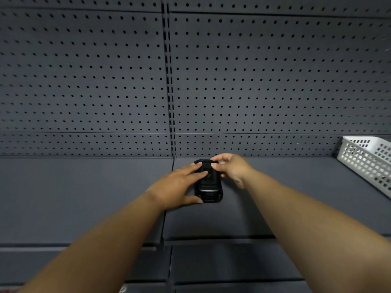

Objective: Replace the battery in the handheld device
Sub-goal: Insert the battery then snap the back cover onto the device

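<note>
A black handheld device (209,187) lies on the dark grey shelf (84,197), near the back wall. My left hand (177,186) rests on its left side, fingers spread over the top and thumb at its near corner. My right hand (231,169) pinches the far end of the device between thumb and fingertips. The part under the fingers is dark, and I cannot tell whether it is a battery or a cover.
A white perforated plastic basket (368,161) stands at the right end of the shelf. A grey pegboard wall (105,81) rises behind. A vertical seam (171,159) splits the shelf into two panels, and a lower shelf edge (211,242) runs in front.
</note>
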Demonstrator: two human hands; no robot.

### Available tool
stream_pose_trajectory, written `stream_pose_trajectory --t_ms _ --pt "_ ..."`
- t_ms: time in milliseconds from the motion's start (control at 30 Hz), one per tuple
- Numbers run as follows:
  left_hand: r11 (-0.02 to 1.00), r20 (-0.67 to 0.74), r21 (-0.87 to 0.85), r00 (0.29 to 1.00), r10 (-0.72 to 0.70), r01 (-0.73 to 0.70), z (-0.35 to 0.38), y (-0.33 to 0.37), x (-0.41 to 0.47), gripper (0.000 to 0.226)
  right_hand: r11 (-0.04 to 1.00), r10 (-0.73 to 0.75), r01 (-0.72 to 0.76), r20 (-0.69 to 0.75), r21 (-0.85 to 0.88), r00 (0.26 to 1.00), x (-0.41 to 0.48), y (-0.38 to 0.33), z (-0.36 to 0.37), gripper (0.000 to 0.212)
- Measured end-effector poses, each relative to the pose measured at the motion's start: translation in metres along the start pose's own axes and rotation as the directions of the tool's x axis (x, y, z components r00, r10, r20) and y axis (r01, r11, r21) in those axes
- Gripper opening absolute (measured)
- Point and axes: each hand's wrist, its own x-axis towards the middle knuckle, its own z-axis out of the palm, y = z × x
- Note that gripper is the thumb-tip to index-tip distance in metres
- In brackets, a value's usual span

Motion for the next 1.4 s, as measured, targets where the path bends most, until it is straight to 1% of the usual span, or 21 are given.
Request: stream_pose_trajectory --t_ms 133,333,500,633,767,867,933,1000,1100,1167,1267,1400 --pt "0.999 -0.002 0.015 0.999 0.039 -0.039 0.002 -0.003 0.003 0.075 0.999 0.008 -0.007 0.017 -0.04 1.0 -0.003 0.0 0.0 0.03" --pt "0.997 0.054 0.029 0.996 0.075 -0.076 0.001 -0.005 0.007 0.072 0.995 0.033 -0.029 0.044 -0.094 0.998 -0.007 0.001 0.001 0.033" --pt "0.998 0.118 0.004 0.991 0.066 -0.066 0.0 -0.006 0.011 0.071 0.986 0.047 -0.04 0.035 -0.163 0.998 -0.01 0.002 0.003 0.034" --pt "0.998 0.151 -0.036 0.987 0.053 -0.048 -0.001 -0.006 0.012 0.068 0.982 0.054 -0.046 0.041 -0.181 0.998 -0.009 0.005 0.003 0.034" --pt "0.998 0.189 -0.011 0.98 0.057 -0.056 -0.002 -0.007 0.016 0.067 0.964 0.0 0.007 0.025 -0.267 1.0 -0.006 0.01 0.004 0.034" --pt "0.998 0.197 -0.001 0.979 0.054 -0.055 -0.002 -0.008 0.018 0.067 0.941 -0.061 0.066 0.025 -0.333 0.998 -0.004 0.013 0.001 0.04" --pt "0.999 0.196 -0.01 0.979 0.05 -0.049 -0.002 -0.008 0.019 0.067 0.884 -0.104 0.11 0.037 -0.455 0.994 -0.004 0.014 -0.001 0.045" --pt "0.999 0.194 -0.018 0.98 0.053 -0.05 -0.002 -0.008 0.02 0.067 0.797 -0.13 0.135 0.052 -0.589 0.99 -0.003 0.014 -0.003 0.048" --pt "0.999 0.193 -0.013 0.98 0.053 -0.051 -0.002 -0.008 0.02 0.067 0.684 -0.115 0.13 0.07 -0.718 0.991 -0.003 0.014 -0.004 0.051" --pt "0.999 0.191 -0.007 0.98 0.051 -0.051 -0.003 -0.007 0.02 0.067 0.59 -0.107 0.137 0.091 -0.796 0.99 -0.004 0.012 -0.004 0.052" --pt "0.999 0.19 -0.006 0.98 0.05 -0.05 -0.004 -0.006 0.02 0.067 0.452 -0.111 0.156 0.119 -0.878 0.987 -0.005 0.011 -0.005 0.052" --pt "0.999 0.19 -0.02 0.981 0.04 -0.037 -0.003 -0.006 0.02 0.067 0.343 -0.152 0.188 0.143 -0.92 0.978 -0.01 0.008 -0.005 0.05"
